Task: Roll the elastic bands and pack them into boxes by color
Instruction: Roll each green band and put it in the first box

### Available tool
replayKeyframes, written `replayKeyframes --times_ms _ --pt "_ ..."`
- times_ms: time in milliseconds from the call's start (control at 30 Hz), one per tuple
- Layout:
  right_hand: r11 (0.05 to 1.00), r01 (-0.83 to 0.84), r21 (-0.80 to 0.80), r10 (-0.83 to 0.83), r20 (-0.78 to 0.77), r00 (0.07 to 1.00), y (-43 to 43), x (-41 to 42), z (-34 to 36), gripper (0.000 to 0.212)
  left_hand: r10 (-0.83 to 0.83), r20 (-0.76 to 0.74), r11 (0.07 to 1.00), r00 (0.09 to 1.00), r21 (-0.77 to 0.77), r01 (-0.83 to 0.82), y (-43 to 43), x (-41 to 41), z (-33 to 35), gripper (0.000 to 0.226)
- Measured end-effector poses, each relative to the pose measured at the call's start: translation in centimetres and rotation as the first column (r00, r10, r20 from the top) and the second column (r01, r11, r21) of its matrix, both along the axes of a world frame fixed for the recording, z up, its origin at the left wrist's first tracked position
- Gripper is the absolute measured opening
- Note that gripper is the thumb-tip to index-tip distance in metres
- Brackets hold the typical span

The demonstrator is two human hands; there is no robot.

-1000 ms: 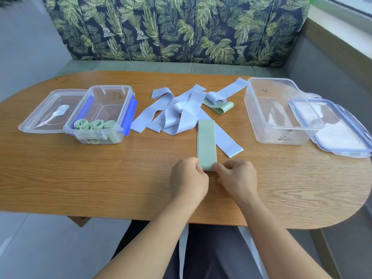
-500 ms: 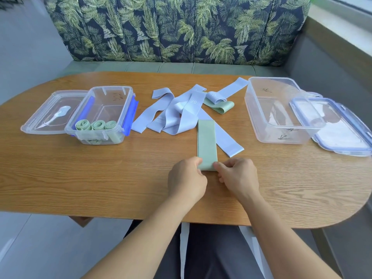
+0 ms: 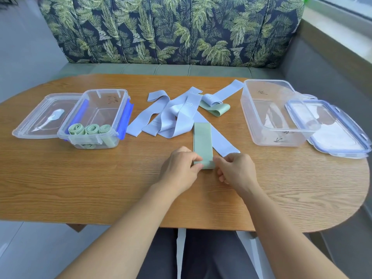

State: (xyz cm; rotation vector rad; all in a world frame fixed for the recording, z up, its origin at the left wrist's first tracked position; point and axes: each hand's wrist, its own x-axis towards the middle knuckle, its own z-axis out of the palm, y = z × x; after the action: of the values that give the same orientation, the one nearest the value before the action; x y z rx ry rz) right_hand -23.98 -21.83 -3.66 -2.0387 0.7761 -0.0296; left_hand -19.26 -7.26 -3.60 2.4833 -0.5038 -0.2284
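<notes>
Left hand [image 3: 181, 168], right hand [image 3: 235, 170]: fingers curled, pinching near end of green band [image 3: 202, 141], first turn started, middle of table [image 3: 80, 188] toward front edge. Far end lies over blue band [image 3: 223, 143]. Risks: uneven roll telescopes; loose grip lets elastic spring open; blue band drags along.

Tabletop [image 3: 60, 188]: left box [image 3: 94, 144] holds three rolled bands [image 3: 91, 129], its lid [image 3: 40, 117] just to its left. Right box [image 3: 261, 127] sits opposite, right lid [image 3: 342, 137] against its outer side. Loose bands [image 3: 171, 117] lie between, and one flat band [image 3: 202, 139] lies in front.
</notes>
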Motion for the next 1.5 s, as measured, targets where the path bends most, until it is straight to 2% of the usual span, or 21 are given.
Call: replayKeyframes --times_ms 67,133,233,367,433,500,567,600,767,967,1067,1267,1400,1500 --pt "0.998 0.027 -0.063 -0.021 0.098 0.995 -0.1 -0.6 -0.2 0.016 -0.017 -0.015 1.000 1.000 0.001 0.017 0.0 0.6 0.0 0.021" --pt "0.989 -0.016 -0.146 0.042 0.174 0.984 0.2 -1.2 -0.4 0.006 -0.037 -0.032 0.999 0.999 -0.008 0.036 0.0 1.1 0.0 0.020" --pt "0.966 -0.121 -0.230 0.174 0.222 0.960 0.8 -1.4 -1.0 0.017 -0.058 -0.049 0.998 0.997 -0.009 0.057 0.1 1.8 0.2 0.020" --pt "0.969 -0.097 -0.227 0.147 0.214 0.966 0.9 -0.7 -1.1 0.016 -0.089 -0.077 0.996 0.993 -0.015 0.088 0.0 2.3 0.3 0.021" --pt "0.969 -0.091 -0.228 0.134 0.183 0.974 0.9 -0.2 -0.9 0.017 -0.027 -0.066 0.999 0.997 -0.043 0.024 -0.1 2.0 0.2 0.022" --pt "0.972 -0.082 -0.219 0.117 0.154 0.981 0.9 0.3 -0.7 0.018 0.126 -0.044 0.986 0.991 -0.100 -0.130 -0.3 1.4 0.0 0.024" --pt "0.975 -0.069 -0.211 0.099 0.132 0.986 0.9 0.7 -0.6 0.019 0.288 -0.109 0.935 0.951 -0.182 -0.304 -0.6 0.4 -0.1 0.020" --pt "0.974 -0.068 -0.214 0.095 0.122 0.988 0.9 0.8 -0.5 0.019 0.318 -0.140 0.917 0.938 -0.206 -0.342 -0.8 -0.1 -0.2 0.020" --pt "0.983 -0.049 -0.175 0.075 0.146 0.986 1.1 0.7 -0.5 0.015 0.288 -0.120 0.925 0.950 -0.224 -0.308 -1.6 -0.9 -0.7 0.024" --pt "0.990 -0.044 -0.138 0.072 0.207 0.976 1.8 -3.3 -0.9 0.012 0.254 -0.182 0.917 0.950 -0.266 -0.296 -0.4 -4.4 -0.1 0.021" --pt "0.987 -0.033 -0.159 0.067 0.215 0.974 2.3 -5.7 -1.4 0.012 0.266 -0.195 0.918 0.944 -0.249 -0.310 0.3 -7.0 0.3 0.030" --pt "0.988 0.020 -0.154 0.007 0.174 0.985 2.9 -7.0 -1.2 0.021 0.233 -0.185 0.935 0.955 -0.228 -0.273 0.6 -8.5 0.6 0.030" --pt "0.990 0.055 -0.127 -0.042 0.101 0.994 2.8 -6.1 -1.0 0.015 0.201 -0.246 0.945 0.948 -0.207 -0.254 0.4 -7.5 0.2 0.021" --pt "0.989 0.057 -0.139 -0.045 0.083 0.996 2.8 -5.9 -0.9 0.019 0.197 -0.245 0.947 0.949 -0.204 -0.249 0.4 -6.8 -0.1 0.023"
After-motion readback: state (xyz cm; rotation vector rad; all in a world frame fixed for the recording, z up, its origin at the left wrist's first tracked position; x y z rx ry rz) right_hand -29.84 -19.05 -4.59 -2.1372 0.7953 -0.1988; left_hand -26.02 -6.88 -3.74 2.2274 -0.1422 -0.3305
